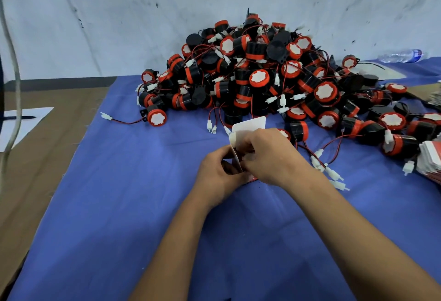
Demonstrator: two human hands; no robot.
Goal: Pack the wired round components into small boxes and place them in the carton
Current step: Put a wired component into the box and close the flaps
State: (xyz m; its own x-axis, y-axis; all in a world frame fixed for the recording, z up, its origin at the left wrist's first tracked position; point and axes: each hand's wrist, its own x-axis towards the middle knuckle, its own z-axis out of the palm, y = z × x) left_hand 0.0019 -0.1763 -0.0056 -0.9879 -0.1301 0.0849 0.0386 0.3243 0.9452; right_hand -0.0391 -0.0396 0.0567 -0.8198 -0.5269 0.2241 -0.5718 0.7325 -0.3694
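Observation:
A big pile of round black-and-red components with red-black wires and white plugs lies on the blue cloth against the wall. In front of the pile both hands hold one small white box whose top flap stands open. My left hand grips the box's lower left side. My right hand curls over its top and right side, fingers at the opening. What is inside the box is hidden by the fingers. No carton is in view.
A stack of flat unfolded small boxes lies at the right edge. A plastic water bottle lies at the far right by the wall. Brown cardboard, a white sheet with a pen and a hanging cable are on the left.

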